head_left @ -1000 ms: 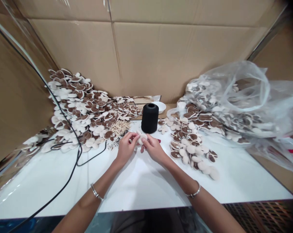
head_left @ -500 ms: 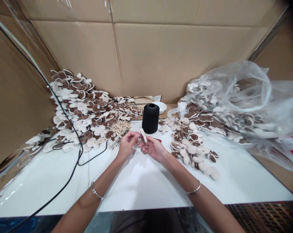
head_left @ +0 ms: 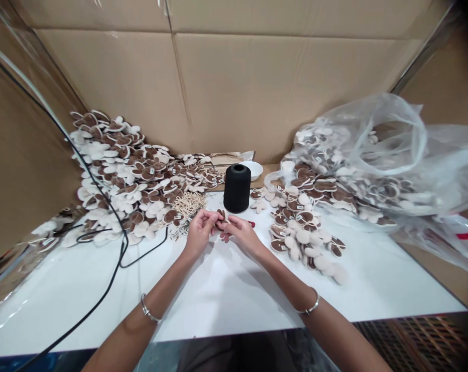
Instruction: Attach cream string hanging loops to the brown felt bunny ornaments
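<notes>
My left hand and my right hand meet above the white table, in front of a black thread cone. Between their fingertips is a small brown and white fabric piece, its brown side showing. Both hands pinch it, and the fingers partly cover it. Just left of my left hand lies a heap of short beige cord pieces. A small red object shows behind my right hand.
A large pile of brown and white pieces fills the back left. More pieces lie at right, beside a clear plastic bag. A white bowl stands behind the cone. Black cables cross the left side.
The fabric piece has turned from upright, pale side showing, to brown side showing, and is now more covered by the fingers. My right fingers have closed in on it. The view has shifted slightly.
</notes>
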